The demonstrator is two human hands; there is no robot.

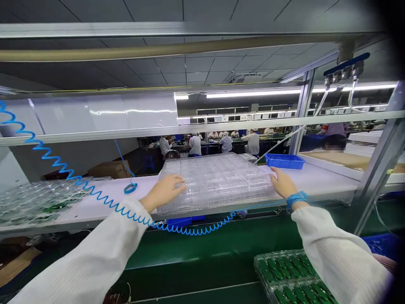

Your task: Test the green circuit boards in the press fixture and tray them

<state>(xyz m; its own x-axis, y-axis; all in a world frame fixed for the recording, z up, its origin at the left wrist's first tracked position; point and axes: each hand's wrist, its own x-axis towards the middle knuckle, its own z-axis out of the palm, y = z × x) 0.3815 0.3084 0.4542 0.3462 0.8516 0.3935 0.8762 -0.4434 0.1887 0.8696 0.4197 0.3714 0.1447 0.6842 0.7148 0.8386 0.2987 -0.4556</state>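
Observation:
A stack of clear plastic blister trays [218,179] lies flat on the white shelf in front of me. At its left edge is my left hand [166,191], its fingers stretched over the top corner of the stack. My right hand [282,182] is beside the right edge, fingers extended and apart; whether it touches the trays I cannot tell. A blue wrist strap [296,197] circles my right wrist, and its coiled blue cord [196,231] hangs across in front of the shelf.
More clear trays with green boards [41,198] are piled at left. A blue bin [284,161] stands behind my right hand. Below right, a clear tray holds green boards [294,274]. A metal post [379,164] rises at right. People in white work in the background.

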